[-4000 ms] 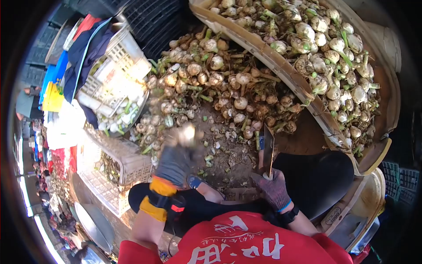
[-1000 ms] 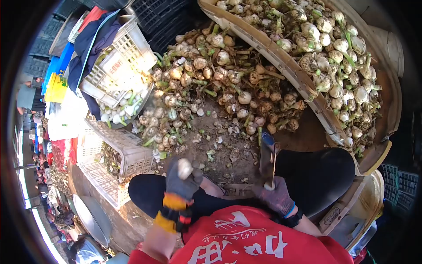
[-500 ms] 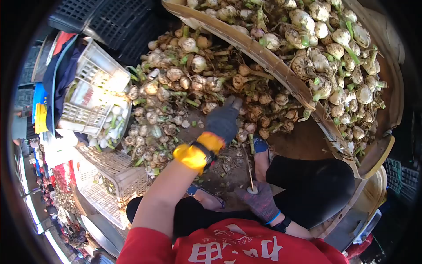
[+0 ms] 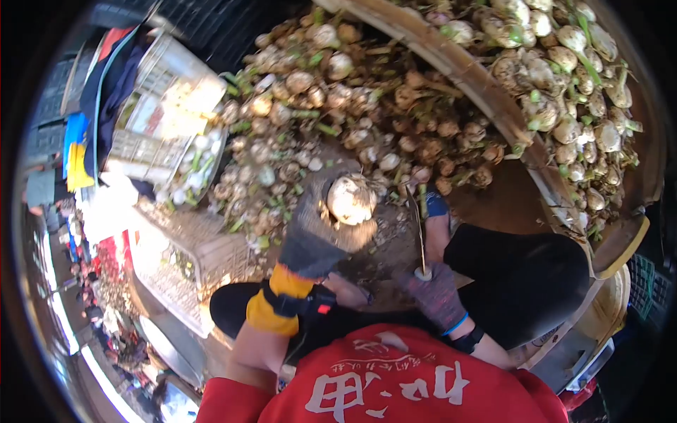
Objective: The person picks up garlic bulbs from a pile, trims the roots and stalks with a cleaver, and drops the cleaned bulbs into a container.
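Observation:
My left hand (image 4: 310,233), in a dark grey glove with a yellow cuff, is closed round a whitish garlic bulb (image 4: 352,199) with soil on it. The bulb is raised above the floor in front of my knees. In a purple-grey glove, my right hand (image 4: 437,297) grips a knife (image 4: 421,243) by its pale handle near my lap, the thin blade pointing up and away. Beyond both hands spreads a heap of garlic bulbs (image 4: 293,130) with cut green stems, some of it hidden behind my left glove.
A large round basket (image 4: 458,60) piled with garlic stands on the right. Pale plastic crates (image 4: 224,247) are at left, with peeled-looking white bulbs (image 4: 199,163) beside one. Black crates (image 4: 222,28) stand behind the heap. My legs frame the working space.
My left hand has come back from the heap towards me, turned over, and now holds a garlic bulb. My right hand keeps the knife in nearly the same place.

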### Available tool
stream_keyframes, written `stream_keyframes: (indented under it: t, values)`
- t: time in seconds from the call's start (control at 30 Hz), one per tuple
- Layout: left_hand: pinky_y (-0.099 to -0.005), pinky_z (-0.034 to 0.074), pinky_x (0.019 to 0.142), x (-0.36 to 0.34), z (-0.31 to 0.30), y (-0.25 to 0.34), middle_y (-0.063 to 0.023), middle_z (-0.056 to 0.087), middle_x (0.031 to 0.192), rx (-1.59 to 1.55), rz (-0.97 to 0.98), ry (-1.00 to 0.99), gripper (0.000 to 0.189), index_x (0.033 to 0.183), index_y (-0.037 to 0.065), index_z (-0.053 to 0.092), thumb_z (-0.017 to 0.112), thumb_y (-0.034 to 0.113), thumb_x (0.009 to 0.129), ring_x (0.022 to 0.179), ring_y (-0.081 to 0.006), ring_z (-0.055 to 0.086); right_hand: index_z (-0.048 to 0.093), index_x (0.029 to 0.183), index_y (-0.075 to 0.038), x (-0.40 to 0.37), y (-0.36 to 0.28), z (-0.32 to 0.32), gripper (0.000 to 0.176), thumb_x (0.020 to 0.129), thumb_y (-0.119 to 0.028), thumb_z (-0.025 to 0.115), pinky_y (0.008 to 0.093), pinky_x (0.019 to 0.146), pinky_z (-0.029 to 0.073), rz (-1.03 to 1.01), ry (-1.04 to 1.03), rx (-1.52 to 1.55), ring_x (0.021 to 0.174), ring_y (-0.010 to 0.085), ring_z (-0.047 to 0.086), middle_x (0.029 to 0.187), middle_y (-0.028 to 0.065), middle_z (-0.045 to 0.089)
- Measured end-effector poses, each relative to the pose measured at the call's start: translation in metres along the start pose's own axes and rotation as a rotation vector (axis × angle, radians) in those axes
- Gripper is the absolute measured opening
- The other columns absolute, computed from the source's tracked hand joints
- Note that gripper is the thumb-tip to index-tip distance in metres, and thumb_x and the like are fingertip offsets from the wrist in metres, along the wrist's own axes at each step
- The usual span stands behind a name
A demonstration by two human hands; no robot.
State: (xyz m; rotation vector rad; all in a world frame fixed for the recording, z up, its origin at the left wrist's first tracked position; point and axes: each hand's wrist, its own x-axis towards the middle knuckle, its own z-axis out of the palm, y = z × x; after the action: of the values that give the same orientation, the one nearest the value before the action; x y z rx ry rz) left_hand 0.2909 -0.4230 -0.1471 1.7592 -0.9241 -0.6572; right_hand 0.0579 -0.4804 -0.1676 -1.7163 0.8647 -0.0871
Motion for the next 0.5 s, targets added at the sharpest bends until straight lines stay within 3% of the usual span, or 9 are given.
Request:
stream_keyframes:
  t: [0.07,0.13,0.17,0.2,0.23,0.27,0.33,0.37,0.5]
  values:
    - [-0.0351,0.049,0.092,-0.041,-0.016,0.021,-0.0108,0.060,0.115,-0.079,-0.133,-0.002,0.078,0.127,0.002,0.049,0.088,0.020,0.062,0.105,-0.0236,0.060,0.064,0.078,-0.002,0.000,-0.020,-0.005,0.027,0.079,-0.024,0.078,0.0355,0.057,0.049,0.197,-0.031,0.114,0.059,0.0234,0.061,0.064,0.0124,0.062]
    - [-0.0362,0.048,0.095,-0.067,-0.027,0.050,-0.0120,0.059,0.118,0.123,-0.051,-0.059,0.071,0.127,0.002,0.050,0.084,0.021,0.069,0.107,-0.0250,0.060,0.066,0.083,-0.002,-0.005,-0.025,-0.003,0.024,0.078,-0.023,0.076,0.0376,0.059,0.051,0.115,-0.040,0.034,0.062,0.0280,0.064,0.069,0.0136,0.065]
    - [-0.0362,0.048,0.095,-0.084,-0.027,0.050,-0.0120,0.059,0.118,0.122,-0.049,-0.047,0.071,0.127,0.002,0.050,0.084,0.021,0.069,0.107,-0.0250,0.060,0.067,0.084,-0.002,-0.008,-0.038,-0.008,0.022,0.077,-0.022,0.074,0.0384,0.060,0.052,-0.097,-0.022,-0.029,0.064,0.0304,0.065,0.072,0.0137,0.066]
    - [-0.0370,0.048,0.096,-0.101,-0.027,0.045,-0.0132,0.058,0.120,-0.509,-0.161,-0.080,0.066,0.128,0.001,0.049,0.080,0.021,0.073,0.109,-0.0247,0.060,0.067,0.086,-0.003,-0.011,-0.052,-0.013,0.021,0.076,-0.021,0.072,0.0393,0.060,0.052,-0.310,-0.004,-0.089,0.066,0.0327,0.066,0.075,0.0139,0.067]
    - [-0.0378,0.048,0.097,-0.114,-0.027,0.044,-0.0144,0.058,0.123,-1.141,-0.264,-0.117,0.062,0.130,0.000,0.049,0.077,0.020,0.078,0.112,-0.0245,0.059,0.068,0.086,-0.005,-0.016,-0.062,-0.016,0.022,0.072,-0.022,0.069,0.0407,0.062,0.053,-0.319,-0.088,-0.237,0.071,0.0338,0.066,0.082,0.0131,0.067]
    - [-0.0378,0.048,0.097,-0.120,-0.031,0.051,-0.0144,0.058,0.123,-1.145,-0.257,-0.116,0.062,0.130,0.000,0.049,0.077,0.020,0.078,0.112,-0.0245,0.059,0.068,0.086,-0.005,-0.020,-0.075,-0.019,0.022,0.072,-0.022,0.069,0.0407,0.062,0.053,-0.323,-0.086,-0.243,0.071,0.0338,0.066,0.082,0.0131,0.067]
    - [-0.0405,0.047,0.100,-0.129,-0.041,0.076,-0.0157,0.053,0.132,-0.538,-0.262,-0.051,0.049,0.132,-0.001,0.047,0.065,0.016,0.089,0.118,-0.0240,0.056,0.068,0.086,-0.006,-0.026,-0.102,-0.022,0.027,0.070,-0.028,0.068,0.0403,0.063,0.052,-0.493,-0.216,-0.535,0.074,0.0316,0.066,0.082,0.0122,0.064]
    - [-0.0401,0.047,0.103,-0.133,-0.043,0.084,-0.0153,0.052,0.134,-0.783,-0.331,-0.049,0.047,0.136,-0.001,0.044,0.059,0.010,0.093,0.119,-0.0229,0.055,0.068,0.090,-0.006,-0.029,-0.116,-0.022,0.034,0.068,-0.031,0.069,0.0406,0.064,0.051,-0.478,-0.312,-0.657,0.076,0.0306,0.065,0.082,0.0115,0.062]
    - [-0.0384,0.047,0.103,-0.157,-0.049,0.085,-0.0148,0.052,0.133,-0.759,-0.260,-0.042,0.048,0.137,-0.001,0.043,0.058,0.009,0.093,0.120,-0.0227,0.055,0.067,0.095,-0.006,-0.039,-0.127,-0.013,0.038,0.067,-0.031,0.069,0.0410,0.063,0.051,-0.627,-0.352,-0.591,0.076,0.0304,0.065,0.082,0.0112,0.062]
